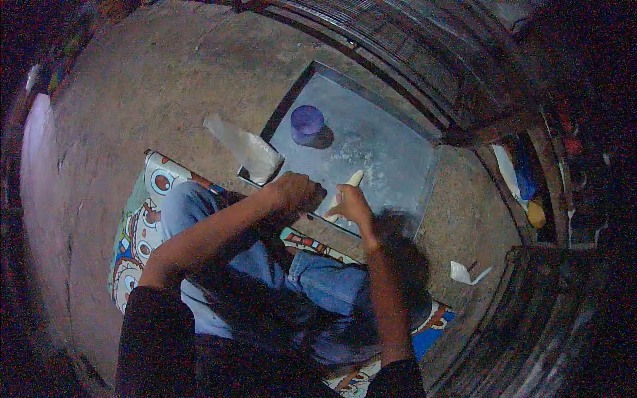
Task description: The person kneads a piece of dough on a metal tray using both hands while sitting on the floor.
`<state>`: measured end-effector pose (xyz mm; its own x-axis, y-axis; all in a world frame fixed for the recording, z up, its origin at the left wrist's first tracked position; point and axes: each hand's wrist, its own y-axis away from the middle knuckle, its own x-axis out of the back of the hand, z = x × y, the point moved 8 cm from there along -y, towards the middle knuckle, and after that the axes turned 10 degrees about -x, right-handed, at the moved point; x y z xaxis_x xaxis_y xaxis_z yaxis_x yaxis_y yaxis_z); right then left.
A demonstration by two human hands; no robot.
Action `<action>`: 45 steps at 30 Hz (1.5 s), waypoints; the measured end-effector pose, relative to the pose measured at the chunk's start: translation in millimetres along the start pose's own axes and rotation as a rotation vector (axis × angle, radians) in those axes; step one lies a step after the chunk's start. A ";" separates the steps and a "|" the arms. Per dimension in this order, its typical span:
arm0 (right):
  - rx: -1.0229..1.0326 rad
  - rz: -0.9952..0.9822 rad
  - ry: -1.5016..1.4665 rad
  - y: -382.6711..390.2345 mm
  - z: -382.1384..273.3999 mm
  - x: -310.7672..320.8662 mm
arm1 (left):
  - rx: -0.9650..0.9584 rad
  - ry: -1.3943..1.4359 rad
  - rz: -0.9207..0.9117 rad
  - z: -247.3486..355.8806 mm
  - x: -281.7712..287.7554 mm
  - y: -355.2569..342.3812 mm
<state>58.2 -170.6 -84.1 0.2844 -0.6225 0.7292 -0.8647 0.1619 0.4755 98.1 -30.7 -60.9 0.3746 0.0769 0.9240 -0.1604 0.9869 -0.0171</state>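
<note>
A flat grey metal tray (385, 142) lies on the concrete floor in front of me. My right hand (352, 204) is closed around a pale, elongated stick-like piece (353, 180) over the tray's near edge. My left hand (297, 192) is fisted just left of it, at the tray's near corner; whether anything is inside it is hidden. A purple cylindrical cup (307, 123) stands upright on the far left part of the tray. A whitish bag (245, 149) rests against the tray's left edge.
I sit in jeans on a patterned mat (142, 219). A crumpled white scrap (466, 272) lies on the floor to the right. Dark metal grating (411, 60) runs behind the tray. Blue, white and yellow items (527, 186) sit at the far right.
</note>
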 end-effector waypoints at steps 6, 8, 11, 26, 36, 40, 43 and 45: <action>-0.036 -0.243 0.001 -13.5 11.3 -3.5 | 0.141 0.155 -0.261 15.6 37.8 -18.8; 0.017 -0.253 0.018 -12.4 7.2 -3.2 | 0.142 0.171 -0.276 11.8 35.9 -16.3; 0.074 -0.111 0.112 -7.9 -4.3 1.4 | 0.120 0.104 -0.224 8.2 27.7 -16.8; -0.159 0.270 0.167 0.7 0.8 13.8 | 0.055 0.050 -0.318 2.7 -1.2 -31.2; -0.452 0.393 0.048 20.8 30.2 34.1 | 0.197 0.125 -0.143 -23.3 -8.2 -27.1; -0.460 0.226 0.090 13.1 29.9 13.9 | 0.213 0.157 -0.027 -20.7 24.0 -35.3; -0.459 0.212 0.034 29.7 16.5 21.7 | 0.202 0.201 0.178 -5.7 58.7 -37.8; -0.339 0.238 0.064 30.1 13.2 31.6 | 0.116 0.171 0.352 7.2 71.1 -43.5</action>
<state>35.7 -195.5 -53.3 0.1274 -0.4897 0.8626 -0.7276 0.5449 0.4168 125.2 -69.1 8.3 0.4227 0.4396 0.7925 -0.4047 0.8740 -0.2690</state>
